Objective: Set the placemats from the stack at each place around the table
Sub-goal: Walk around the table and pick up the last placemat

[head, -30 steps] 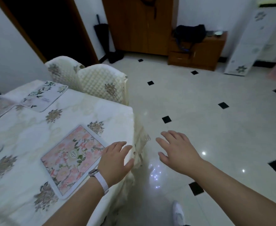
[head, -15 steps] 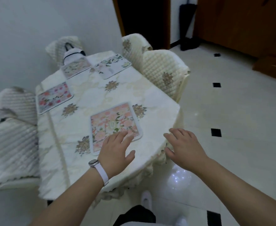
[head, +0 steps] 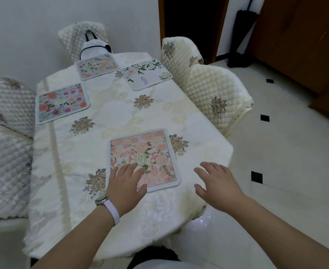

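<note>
A table under a cream flowered cloth (head: 121, 113) carries several floral placemats. The pink one (head: 148, 152) lies nearest me. A bright red-and-pink mat (head: 62, 102) lies at the left side. A pale one (head: 97, 66) sits at the far end, and a white mat with green leaves (head: 146, 76) is at the far right. My left hand (head: 125, 183), with a white watch band, rests flat on the near-left corner of the pink mat, fingers spread. My right hand (head: 217, 183) hovers open above the cloth to the right of that mat, holding nothing.
Quilted cream chairs stand at the left (head: 6, 152), far end (head: 72, 35) and right (head: 216, 96). A white bag with dark handles (head: 94, 45) sits on the far chair. A dark doorway and a folded umbrella (head: 241, 35) stand beyond. Glossy tiled floor (head: 286, 171) lies to the right.
My view has swung left from the floor onto the table and drawn closer. My left hand has slid onto the pink mat's corner. My right hand now hangs over the table's near right corner.
</note>
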